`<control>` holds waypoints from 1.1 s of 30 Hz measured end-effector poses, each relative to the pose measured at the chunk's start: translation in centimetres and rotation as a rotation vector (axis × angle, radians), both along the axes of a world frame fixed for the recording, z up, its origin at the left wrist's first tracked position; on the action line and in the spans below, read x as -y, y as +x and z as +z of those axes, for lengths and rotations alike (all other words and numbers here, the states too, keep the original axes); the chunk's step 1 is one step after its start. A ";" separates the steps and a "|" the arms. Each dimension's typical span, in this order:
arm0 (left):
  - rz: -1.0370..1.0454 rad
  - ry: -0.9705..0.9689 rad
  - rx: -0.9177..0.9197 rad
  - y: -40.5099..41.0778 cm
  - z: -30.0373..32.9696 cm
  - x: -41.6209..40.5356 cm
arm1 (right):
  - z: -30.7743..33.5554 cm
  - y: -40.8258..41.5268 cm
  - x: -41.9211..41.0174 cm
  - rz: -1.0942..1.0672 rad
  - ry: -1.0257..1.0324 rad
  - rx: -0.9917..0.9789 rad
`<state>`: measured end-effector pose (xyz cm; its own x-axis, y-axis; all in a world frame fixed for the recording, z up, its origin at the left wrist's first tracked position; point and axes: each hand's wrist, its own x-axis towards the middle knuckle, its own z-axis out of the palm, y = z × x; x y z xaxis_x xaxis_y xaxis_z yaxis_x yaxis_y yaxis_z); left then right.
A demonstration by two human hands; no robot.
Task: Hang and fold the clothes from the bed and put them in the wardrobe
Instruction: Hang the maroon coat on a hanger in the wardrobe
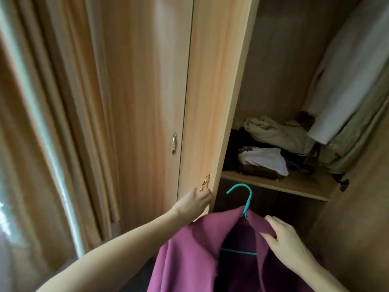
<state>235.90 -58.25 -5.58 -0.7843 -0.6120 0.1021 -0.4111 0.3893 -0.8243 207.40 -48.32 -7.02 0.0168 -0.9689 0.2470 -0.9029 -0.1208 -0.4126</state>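
The left hand (194, 202) has its grip closed around the gold handle (204, 183) of the wardrobe door (210, 102). At 5 o'clock, the right hand (288, 241) pinches the purple garment (189, 256) on the teal hanger (245, 199), below the wardrobe shelf (273, 184) with folded clothes (265, 157).

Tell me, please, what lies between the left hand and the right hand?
In the head view, the teal hanger and the purple garment's collar lie between the left hand and the right hand.
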 end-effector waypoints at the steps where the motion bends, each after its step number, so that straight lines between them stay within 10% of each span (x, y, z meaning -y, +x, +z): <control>1: 0.015 0.004 0.017 1.3 0.0 -0.4 | 0.1 1.2 0.2 0.014 0.008 0.009; 18: 0.478 0.167 -0.170 18.6 0.7 -1.0 | 0.9 12.0 3.3 0.229 -0.051 0.029; 26: 0.504 0.251 -0.247 14.2 2.5 -1.3 | 1.5 12.7 4.5 0.200 -0.051 0.031; 33: 0.617 0.741 -0.289 10.7 6.7 -3.5 | 3.1 10.8 3.9 0.152 -0.064 0.073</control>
